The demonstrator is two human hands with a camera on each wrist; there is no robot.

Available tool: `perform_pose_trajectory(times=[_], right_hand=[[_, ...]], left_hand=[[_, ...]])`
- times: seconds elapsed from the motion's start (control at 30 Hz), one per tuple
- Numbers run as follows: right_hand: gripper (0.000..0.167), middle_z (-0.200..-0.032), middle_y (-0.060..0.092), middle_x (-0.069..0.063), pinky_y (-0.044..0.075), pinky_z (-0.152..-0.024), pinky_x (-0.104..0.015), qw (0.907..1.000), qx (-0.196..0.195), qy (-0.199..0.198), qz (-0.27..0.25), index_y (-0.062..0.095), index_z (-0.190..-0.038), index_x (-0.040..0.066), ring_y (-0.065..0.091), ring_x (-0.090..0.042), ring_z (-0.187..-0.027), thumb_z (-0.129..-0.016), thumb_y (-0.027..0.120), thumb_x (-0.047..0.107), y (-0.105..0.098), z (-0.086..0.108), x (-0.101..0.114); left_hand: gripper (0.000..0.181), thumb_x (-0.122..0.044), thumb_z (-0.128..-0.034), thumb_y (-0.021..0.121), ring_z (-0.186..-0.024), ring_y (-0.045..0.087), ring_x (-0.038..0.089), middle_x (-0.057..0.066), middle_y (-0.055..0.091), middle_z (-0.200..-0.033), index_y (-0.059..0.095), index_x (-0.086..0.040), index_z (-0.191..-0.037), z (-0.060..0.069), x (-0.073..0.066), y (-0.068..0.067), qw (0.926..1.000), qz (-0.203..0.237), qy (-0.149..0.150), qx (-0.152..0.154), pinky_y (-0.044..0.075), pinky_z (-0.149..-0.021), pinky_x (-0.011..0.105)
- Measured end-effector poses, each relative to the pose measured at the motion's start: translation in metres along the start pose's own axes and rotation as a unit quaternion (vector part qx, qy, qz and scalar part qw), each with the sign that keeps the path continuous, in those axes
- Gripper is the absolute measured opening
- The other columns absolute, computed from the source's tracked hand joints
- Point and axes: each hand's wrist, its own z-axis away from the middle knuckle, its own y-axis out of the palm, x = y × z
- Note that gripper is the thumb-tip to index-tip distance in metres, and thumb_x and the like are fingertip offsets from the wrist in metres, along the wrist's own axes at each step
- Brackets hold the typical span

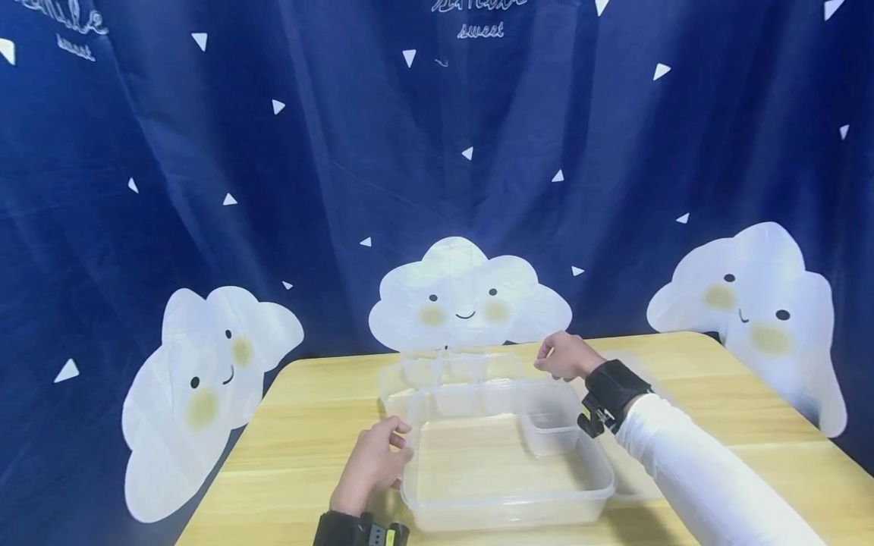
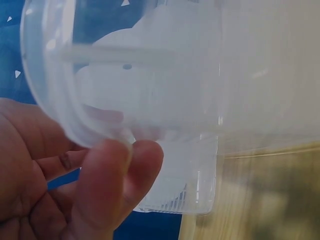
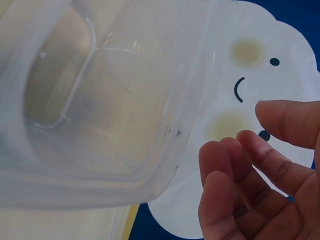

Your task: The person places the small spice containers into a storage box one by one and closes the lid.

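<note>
A large clear plastic food container stands on the table. In its back right corner sits a small clear plastic box. My left hand is at the large container's left wall, its loosely bent fingertips at the outside just below the rim in the left wrist view; firm contact is hard to tell. Above and behind the back right corner, my right hand hovers with loosely curled fingers and nothing between them. The right wrist view shows a gap between its fingertips and the clear plastic wall.
Several small clear boxes stand in a group behind the large container. A flat translucent piece, perhaps a lid, lies to its right, partly under my right arm. The wooden table ends at a dark blue curtain with printed clouds.
</note>
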Motion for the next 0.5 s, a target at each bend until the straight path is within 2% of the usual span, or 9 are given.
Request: perform_pose_trajectory(times=[0.2,0.5], right_hand=[[0.015,-0.081,0.066,-0.014,0.058,-0.057,-0.033,0.9999,0.008,0.011,-0.008,0.063,-0.091,0.001,0.064,-0.022,-0.069,-0.087,0.065,0.015,0.004,0.0,-0.001],[0.015,-0.069,0.06,-0.005,0.051,-0.055,-0.028,0.9998,0.006,0.013,0.015,0.066,-0.088,0.002,0.06,-0.021,-0.066,-0.086,0.067,0.017,0.009,-0.016,0.003]], left_hand=[[0.034,0.001,-0.0865,0.063,-0.054,0.059,0.019,0.017,0.058,-0.101,0.055,0.005,-0.119,0.0,-0.001,0.003,1.0,0.0,-0.007,0.006,0.056,-0.046,0.031],[0.035,0.0,-0.0876,0.063,-0.052,0.059,0.019,0.018,0.06,-0.102,0.055,0.005,-0.121,0.0,-0.001,0.0,0.9999,-0.009,-0.013,0.002,0.055,-0.046,0.03]])
